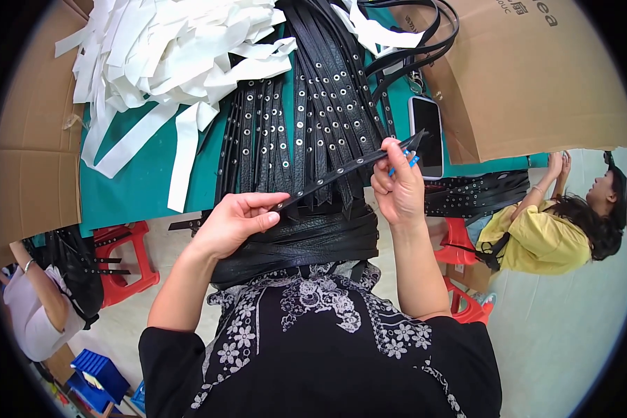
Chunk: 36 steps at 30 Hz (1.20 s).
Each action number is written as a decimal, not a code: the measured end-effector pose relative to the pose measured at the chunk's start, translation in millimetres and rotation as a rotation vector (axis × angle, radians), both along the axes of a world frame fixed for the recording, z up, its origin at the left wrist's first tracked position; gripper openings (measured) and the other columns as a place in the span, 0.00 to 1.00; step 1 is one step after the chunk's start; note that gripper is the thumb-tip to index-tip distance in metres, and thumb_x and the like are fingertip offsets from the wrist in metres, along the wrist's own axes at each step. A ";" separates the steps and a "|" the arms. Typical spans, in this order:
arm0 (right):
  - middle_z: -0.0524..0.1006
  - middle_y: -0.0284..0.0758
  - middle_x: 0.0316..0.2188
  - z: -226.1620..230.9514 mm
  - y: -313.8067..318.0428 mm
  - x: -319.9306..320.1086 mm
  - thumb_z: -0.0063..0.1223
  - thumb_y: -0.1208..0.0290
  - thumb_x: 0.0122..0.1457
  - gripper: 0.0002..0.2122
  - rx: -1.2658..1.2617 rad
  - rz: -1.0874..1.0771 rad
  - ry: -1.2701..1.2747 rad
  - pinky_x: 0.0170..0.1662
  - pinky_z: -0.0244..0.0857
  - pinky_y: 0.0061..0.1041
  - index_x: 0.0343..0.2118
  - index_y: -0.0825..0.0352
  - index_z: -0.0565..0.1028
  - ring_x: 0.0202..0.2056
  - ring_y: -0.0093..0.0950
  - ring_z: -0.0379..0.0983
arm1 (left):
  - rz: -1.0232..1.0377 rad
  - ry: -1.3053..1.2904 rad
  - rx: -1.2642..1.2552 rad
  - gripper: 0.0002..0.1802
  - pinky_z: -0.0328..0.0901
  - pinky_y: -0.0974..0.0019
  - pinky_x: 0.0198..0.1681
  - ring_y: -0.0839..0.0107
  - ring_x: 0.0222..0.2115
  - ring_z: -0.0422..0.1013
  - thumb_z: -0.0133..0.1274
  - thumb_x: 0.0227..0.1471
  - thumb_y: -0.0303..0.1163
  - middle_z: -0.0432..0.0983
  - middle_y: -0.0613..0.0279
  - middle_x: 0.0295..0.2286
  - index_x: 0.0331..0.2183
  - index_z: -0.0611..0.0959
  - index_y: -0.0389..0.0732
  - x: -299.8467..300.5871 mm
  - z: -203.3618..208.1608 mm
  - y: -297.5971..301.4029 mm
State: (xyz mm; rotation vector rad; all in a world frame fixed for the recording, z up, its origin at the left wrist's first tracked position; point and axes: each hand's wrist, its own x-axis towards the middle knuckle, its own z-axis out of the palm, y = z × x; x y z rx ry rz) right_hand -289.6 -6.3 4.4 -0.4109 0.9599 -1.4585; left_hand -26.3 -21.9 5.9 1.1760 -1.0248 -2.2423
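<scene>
Between my two hands a narrow black belt strap (pixel 340 171) with a row of metal eyelets is stretched at a slant, its right end higher. My left hand (pixel 230 226) pinches its lower left end between thumb and fingers. Near the pointed right end, my right hand (pixel 400 187) grips the strap. A small bright blue item (pixel 405 161) also sits in the right hand; its kind is partly hidden by the fingers. Behind the strap, many similar eyelet straps (pixel 313 101) lie side by side on the green table (pixel 139 125). More black straps (pixel 292 244) are bundled across my lap.
White fabric strips (pixel 167 49) heap at the far left. A phone (pixel 426 132) lies beside a large cardboard box (pixel 536 83) at right; another cardboard piece (pixel 35 139) stands left. Co-workers sit on both sides, near red stools (pixel 129 265). Blue crates (pixel 99 373) stand lower left.
</scene>
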 end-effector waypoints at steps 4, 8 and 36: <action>0.68 0.28 0.17 -1.1 2.5 -0.9 0.45 0.72 0.54 0.06 -0.018 -0.030 -0.022 0.14 0.44 0.12 0.34 0.66 0.69 0.10 0.12 0.52 | 0.051 -0.057 -0.116 0.20 0.62 0.81 0.34 0.85 0.28 0.65 0.55 0.42 0.20 0.71 0.69 0.30 0.42 0.74 0.34 -3.3 2.4 5.1; 0.68 0.29 0.18 -6.8 7.4 -5.7 0.43 0.76 0.52 0.08 -0.035 -0.038 -0.030 0.14 0.44 0.13 0.35 0.68 0.68 0.11 0.13 0.52 | 0.020 -0.081 -0.182 0.20 0.62 0.81 0.34 0.85 0.29 0.65 0.56 0.41 0.20 0.70 0.68 0.32 0.41 0.75 0.33 -2.1 0.5 5.8; 0.73 0.37 0.16 2.5 26.6 4.8 0.58 0.60 0.44 0.15 0.175 0.384 1.506 0.23 0.61 0.22 0.24 0.70 0.75 0.18 0.23 0.68 | -0.145 -0.321 -1.159 0.09 0.63 0.67 0.24 0.65 0.22 0.69 0.54 0.42 0.31 0.71 0.60 0.21 0.30 0.79 0.40 -40.0 -49.3 53.7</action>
